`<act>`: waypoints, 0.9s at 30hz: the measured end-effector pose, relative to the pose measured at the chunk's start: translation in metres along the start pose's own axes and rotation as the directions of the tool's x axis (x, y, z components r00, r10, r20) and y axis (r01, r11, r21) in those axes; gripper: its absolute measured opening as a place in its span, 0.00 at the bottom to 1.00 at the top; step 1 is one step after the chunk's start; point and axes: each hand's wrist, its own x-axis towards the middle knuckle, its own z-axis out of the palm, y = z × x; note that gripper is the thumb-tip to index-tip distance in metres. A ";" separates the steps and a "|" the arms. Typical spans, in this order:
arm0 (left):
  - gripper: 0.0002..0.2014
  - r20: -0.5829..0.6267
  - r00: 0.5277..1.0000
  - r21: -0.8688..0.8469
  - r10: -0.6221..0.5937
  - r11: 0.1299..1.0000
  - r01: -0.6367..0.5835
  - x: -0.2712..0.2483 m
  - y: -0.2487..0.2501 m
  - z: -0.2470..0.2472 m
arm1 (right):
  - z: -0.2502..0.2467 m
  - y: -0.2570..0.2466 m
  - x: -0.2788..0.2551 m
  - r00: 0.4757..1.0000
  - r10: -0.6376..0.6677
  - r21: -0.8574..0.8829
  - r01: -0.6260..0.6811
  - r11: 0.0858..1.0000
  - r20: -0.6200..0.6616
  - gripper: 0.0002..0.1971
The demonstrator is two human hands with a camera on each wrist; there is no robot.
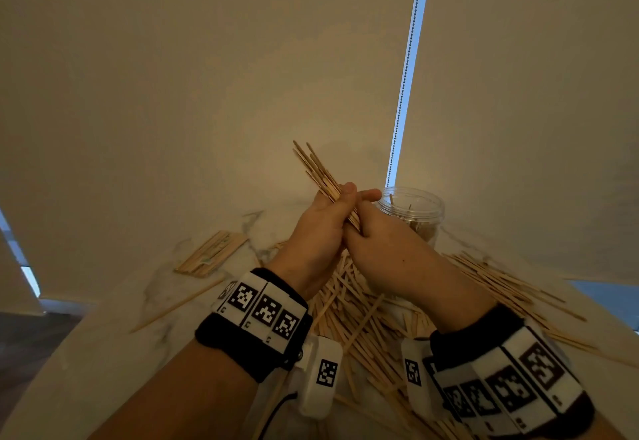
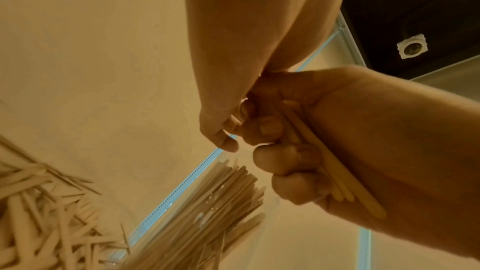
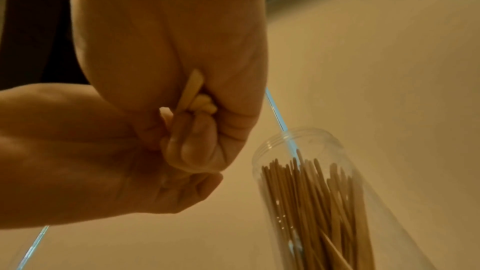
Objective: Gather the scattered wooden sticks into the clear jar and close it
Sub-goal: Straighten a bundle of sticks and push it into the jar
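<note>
Above the marble table (image 1: 103, 346), left hand (image 1: 311, 232) and right hand (image 1: 390, 253) together clench a raised stick bundle (image 1: 320, 171).

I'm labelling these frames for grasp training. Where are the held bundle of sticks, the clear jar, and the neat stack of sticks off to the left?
held bundle of sticks (image 1: 316, 171): head view, on its fanned upper part.
clear jar (image 3: 306, 143): right wrist view, on its threaded rim.
neat stack of sticks (image 1: 211, 253): head view, on its middle.

White marbled desk (image 1: 103, 342) with grey veining. Pale roller blind (image 1: 207, 76) behind it, beaded pull chain (image 1: 406, 69) hanging along a bright vertical gap. Dark wood floor (image 1: 31, 342) at lower left. Black wristbands (image 1: 228, 346) carrying square-coded marker tags (image 1: 266, 311).
</note>
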 end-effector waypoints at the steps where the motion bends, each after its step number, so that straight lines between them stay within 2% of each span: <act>1: 0.19 0.014 1.000 0.010 -0.003 1.000 0.002 0.000 0.000 0.000 | -0.001 0.000 0.000 1.000 0.010 -0.006 -0.010 1.000 0.002 0.16; 4: 0.12 0.043 0.999 -0.007 -0.018 1.000 0.018 0.001 0.001 -0.001 | -0.004 -0.002 -0.001 0.998 0.001 -0.074 0.004 0.997 0.065 0.17; 6: 0.08 -0.009 1.000 -0.041 -0.005 0.999 0.005 0.002 0.002 -0.002 | -0.007 -0.003 -0.002 0.993 -0.013 -0.139 0.030 0.990 0.120 0.18; 9: 0.28 -0.165 0.985 -0.184 0.043 0.980 -0.074 0.005 0.006 -0.007 | -0.013 -0.004 -0.003 0.988 0.037 -0.051 -0.029 0.998 0.151 0.12; 11: 0.36 -0.262 0.963 -0.264 0.069 0.954 -0.140 0.009 0.012 -0.017 | -0.017 -0.006 -0.005 0.981 0.050 -0.060 -0.040 0.997 0.187 0.13; 12: 0.34 -0.318 0.945 -0.294 0.072 0.941 -0.171 0.011 0.016 -0.023 | -0.018 -0.007 -0.006 0.973 0.055 -0.077 -0.038 0.996 0.225 0.14; 15: 0.19 -0.431 0.900 -0.314 0.067 0.924 -0.219 0.015 0.028 -0.041 | -0.022 -0.014 -0.013 0.940 0.043 -0.124 -0.001 0.992 0.338 0.15; 17: 0.17 -0.407 0.910 -0.269 0.080 0.942 -0.203 0.015 0.030 -0.045 | -0.022 -0.019 -0.016 0.920 0.030 -0.123 0.020 0.992 0.391 0.14; 19: 0.17 -0.327 0.942 -0.223 0.075 0.962 -0.154 0.012 0.031 -0.043 | -0.022 -0.021 -0.017 0.918 0.019 -0.138 0.040 0.990 0.397 0.14; 22: 0.18 -0.180 0.983 -0.173 0.037 0.983 -0.069 0.005 0.032 -0.034 | -0.024 -0.016 -0.014 0.953 -0.003 -0.176 0.059 0.983 0.302 0.14; 24: 0.16 -0.110 0.993 -0.147 0.047 0.987 -0.063 0.002 0.032 -0.027 | -0.025 -0.010 -0.011 0.973 -0.013 -0.198 0.060 0.978 0.229 0.13; 27: 0.17 -0.028 0.998 -0.071 0.055 0.996 -0.057 -0.002 0.030 -0.016 | -0.026 -0.003 -0.008 0.982 -0.011 -0.261 0.061 0.963 0.189 0.16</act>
